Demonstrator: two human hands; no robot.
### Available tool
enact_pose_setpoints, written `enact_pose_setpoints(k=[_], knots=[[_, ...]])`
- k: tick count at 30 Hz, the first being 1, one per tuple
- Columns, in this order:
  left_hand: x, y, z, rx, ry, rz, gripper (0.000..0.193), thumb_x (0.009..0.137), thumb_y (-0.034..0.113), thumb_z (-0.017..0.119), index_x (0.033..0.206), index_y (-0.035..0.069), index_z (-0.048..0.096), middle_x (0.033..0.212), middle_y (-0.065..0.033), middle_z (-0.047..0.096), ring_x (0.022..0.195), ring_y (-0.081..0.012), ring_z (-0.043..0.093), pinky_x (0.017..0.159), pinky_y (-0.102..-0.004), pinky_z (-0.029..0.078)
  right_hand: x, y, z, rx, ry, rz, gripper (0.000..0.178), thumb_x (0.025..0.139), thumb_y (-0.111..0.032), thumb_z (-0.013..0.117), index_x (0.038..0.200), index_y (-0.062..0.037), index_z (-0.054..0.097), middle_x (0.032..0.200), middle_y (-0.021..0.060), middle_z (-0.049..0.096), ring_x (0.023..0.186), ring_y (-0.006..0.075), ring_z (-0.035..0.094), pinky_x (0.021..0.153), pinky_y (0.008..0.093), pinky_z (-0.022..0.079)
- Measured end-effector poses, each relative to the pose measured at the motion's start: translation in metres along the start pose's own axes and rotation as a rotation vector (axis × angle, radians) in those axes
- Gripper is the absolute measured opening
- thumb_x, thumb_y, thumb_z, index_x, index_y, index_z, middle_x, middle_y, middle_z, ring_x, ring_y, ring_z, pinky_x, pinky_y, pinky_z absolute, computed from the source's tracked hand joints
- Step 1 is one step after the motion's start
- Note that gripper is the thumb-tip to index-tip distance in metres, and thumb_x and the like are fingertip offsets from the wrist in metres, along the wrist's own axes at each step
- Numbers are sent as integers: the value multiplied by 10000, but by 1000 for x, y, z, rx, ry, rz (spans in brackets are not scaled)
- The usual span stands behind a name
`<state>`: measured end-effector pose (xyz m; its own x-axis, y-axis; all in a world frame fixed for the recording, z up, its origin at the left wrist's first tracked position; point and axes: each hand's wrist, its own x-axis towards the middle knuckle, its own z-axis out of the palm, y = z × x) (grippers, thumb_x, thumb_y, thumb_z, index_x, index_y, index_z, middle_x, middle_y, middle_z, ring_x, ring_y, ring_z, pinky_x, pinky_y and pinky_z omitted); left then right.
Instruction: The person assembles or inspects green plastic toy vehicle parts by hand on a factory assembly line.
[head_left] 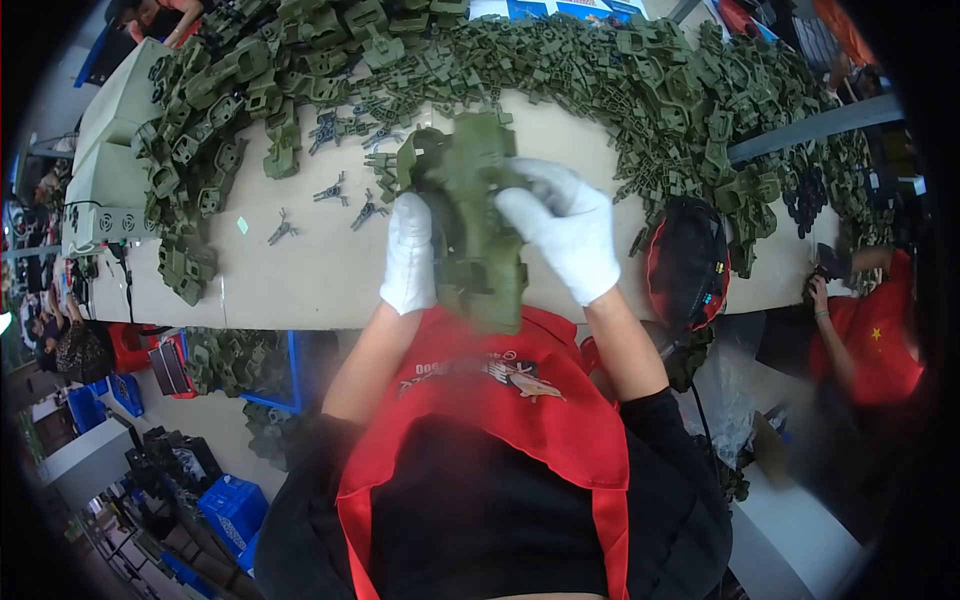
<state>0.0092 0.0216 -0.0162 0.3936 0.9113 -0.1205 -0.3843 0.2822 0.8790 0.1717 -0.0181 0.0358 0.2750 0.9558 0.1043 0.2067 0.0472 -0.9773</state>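
Over the near edge of the table, my left hand [408,258], in a white glove, grips a long dark-green moulded plastic part [480,235] by its left side. The part is tilted up and slightly blurred. At its upper right edge is my right hand [570,228], also gloved in white, with fingers curled and thumb drawn in. Whatever lies between those fingertips is hidden. Just beyond the left hand, smaller green pieces [380,170] lie on the table. Several small grey three-armed pieces [367,209] are scattered to their left.
Heaped green plastic parts [560,70] line the back and both sides of the pale table [300,290]. A red-and-black round object [688,262] sits near the right front edge. Pale green boxes [112,190] stand at left. A co-worker in red [870,335] is at right.
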Motion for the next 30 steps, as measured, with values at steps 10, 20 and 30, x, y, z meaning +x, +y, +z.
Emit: enact_pose_setpoints(k=[10, 20, 30], knots=[[-21, -7, 3, 24, -70, -67, 1097, 674, 890, 408, 1333, 15, 465, 1167, -82, 601, 1009, -159, 588, 846, -305, 497, -9, -28, -2, -641, -144, -208, 222, 827, -201, 625, 1036, -159, 686, 849, 103, 665, 743, 318, 646, 691, 378, 537], [-11, -12, 10, -63, -63, 25, 897, 682, 711, 695, 1200, -8, 553, 996, -52, 647, 849, -134, 627, 719, -258, 517, 6, -31, -11, -541, -220, -227, 256, 806, -186, 661, 1053, -123, 684, 944, 116, 683, 754, 271, 660, 728, 328, 538], [-7, -7, 14, -93, -42, 32, 922, 714, 739, 631, 1244, -6, 510, 1041, -86, 621, 929, -175, 619, 826, -308, 536, 10, -24, 1, -539, -162, -223, 238, 822, -191, 633, 1051, -145, 679, 930, 118, 679, 789, 300, 662, 727, 368, 541]])
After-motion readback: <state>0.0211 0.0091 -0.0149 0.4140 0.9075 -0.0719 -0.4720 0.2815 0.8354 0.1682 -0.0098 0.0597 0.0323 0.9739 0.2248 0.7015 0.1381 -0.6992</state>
